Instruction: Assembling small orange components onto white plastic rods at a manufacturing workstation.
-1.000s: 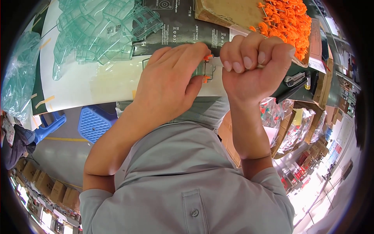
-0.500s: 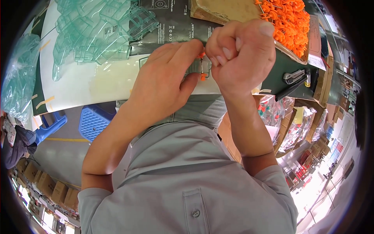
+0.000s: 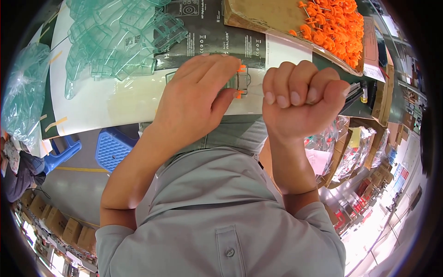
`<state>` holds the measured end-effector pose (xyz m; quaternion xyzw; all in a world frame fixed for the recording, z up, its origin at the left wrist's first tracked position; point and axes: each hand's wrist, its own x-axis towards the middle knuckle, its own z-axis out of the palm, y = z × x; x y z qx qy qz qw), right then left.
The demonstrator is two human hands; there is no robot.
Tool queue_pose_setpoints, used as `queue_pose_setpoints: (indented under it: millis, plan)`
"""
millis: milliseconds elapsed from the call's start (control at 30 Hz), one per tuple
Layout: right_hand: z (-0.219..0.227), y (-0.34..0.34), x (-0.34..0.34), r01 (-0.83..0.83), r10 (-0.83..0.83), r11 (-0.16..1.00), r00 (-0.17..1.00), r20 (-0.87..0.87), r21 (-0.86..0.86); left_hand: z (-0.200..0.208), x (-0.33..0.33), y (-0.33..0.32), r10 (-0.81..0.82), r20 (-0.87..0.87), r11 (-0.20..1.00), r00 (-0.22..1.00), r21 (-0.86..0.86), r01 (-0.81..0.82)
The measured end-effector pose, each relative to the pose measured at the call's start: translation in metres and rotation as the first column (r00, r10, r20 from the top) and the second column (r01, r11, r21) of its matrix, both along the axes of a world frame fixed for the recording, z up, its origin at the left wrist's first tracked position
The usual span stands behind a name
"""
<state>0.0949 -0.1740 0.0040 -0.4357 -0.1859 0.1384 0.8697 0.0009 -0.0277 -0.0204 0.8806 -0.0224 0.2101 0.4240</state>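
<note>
My left hand (image 3: 194,92) is closed on a clear greenish plastic shell (image 3: 245,79) lying on the white sheet. Most of the shell is hidden under that hand; its right end shows past the fingers. Across this end runs a thin metal axle (image 3: 238,82) with an orange wheel (image 3: 241,68) at its far end and another orange piece (image 3: 238,94) at its near end. My left fingertips and thumb lie beside these orange ends. To the right, apart from the shell, my right hand (image 3: 300,99) is raised in a fist with its fingers curled in. What it may hold is hidden.
Many clear green shells (image 3: 110,41) are heaped at the far left. An open carton (image 3: 267,16) at the far right holds a pile of orange wheels with metal pins (image 3: 334,34). A plastic bag (image 3: 27,92) hangs at the left edge. Blue stools (image 3: 113,147) stand below the table.
My right hand has moved right and nearer to me, away from the shell, and remains curled. My left hand stays on the shell. The orange ends now sit against the shell's sides.
</note>
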Motion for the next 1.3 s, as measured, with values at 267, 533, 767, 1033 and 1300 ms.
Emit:
queue_pose_setpoints:
  millis: [267,533,767,1033,1300]
  plan:
    - [-0.009,0.003,-0.009,-0.034,0.030,0.999,0.994,0.105,0.037,-0.002,0.000,0.003,-0.009,-0.022,0.998,1.000,0.067,0.010]
    - [-0.007,0.003,-0.011,-0.062,0.055,0.997,0.982,0.180,0.034,-0.007,0.000,0.003,-0.005,0.002,0.997,1.000,0.072,0.005]
    - [-0.012,0.007,-0.013,-0.052,0.042,0.997,0.981,0.188,0.050,-0.008,0.001,0.002,-0.012,0.025,0.997,1.000,0.075,0.010]
    - [-0.013,0.012,-0.011,-0.008,0.011,1.000,0.972,0.237,-0.016,-0.007,0.002,0.003,-0.024,0.032,0.996,0.999,0.087,0.021]
    - [0.008,0.027,-0.003,0.079,-0.014,0.927,0.984,0.176,-0.367,-0.002,0.001,0.001,0.006,0.060,0.993,0.998,0.118,-0.013]
